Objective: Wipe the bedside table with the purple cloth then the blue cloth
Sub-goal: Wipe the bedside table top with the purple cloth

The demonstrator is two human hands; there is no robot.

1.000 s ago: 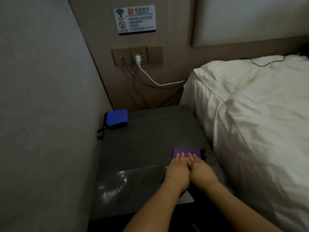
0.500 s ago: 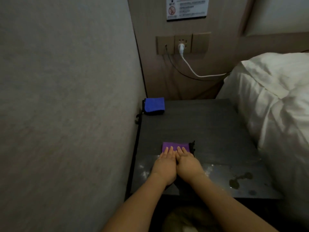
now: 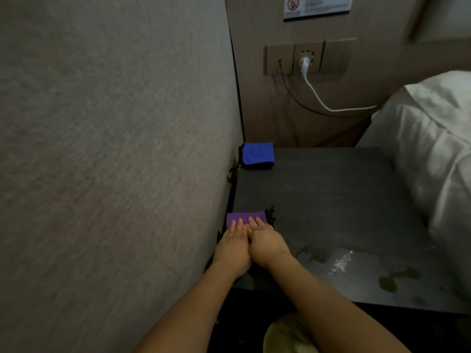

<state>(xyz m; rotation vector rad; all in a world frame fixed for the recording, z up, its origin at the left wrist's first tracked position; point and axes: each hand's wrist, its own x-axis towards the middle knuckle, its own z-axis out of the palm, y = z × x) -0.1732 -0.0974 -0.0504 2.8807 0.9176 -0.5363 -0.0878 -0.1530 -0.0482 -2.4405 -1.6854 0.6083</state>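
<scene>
The folded purple cloth [image 3: 246, 217] lies at the left edge of the dark bedside table [image 3: 331, 200], close to the wall. My left hand [image 3: 233, 247] and my right hand [image 3: 266, 242] lie side by side, palms down, with flat fingers pressing on the cloth's near half. The near part of the cloth is hidden under my hands. The folded blue cloth [image 3: 257, 154] sits in the table's far left corner, apart from both hands.
A textured wall [image 3: 114, 149] runs tight along the table's left side. The white bed [image 3: 433, 149] borders the right side. A wet, shiny patch [image 3: 339, 261] covers the table's near right. A white cable [image 3: 321, 100] hangs from the wall socket [image 3: 305, 58].
Both hands have slid the purple cloth leftwards across the table, from the side near the bed to the edge by the wall. The blue cloth has stayed put.
</scene>
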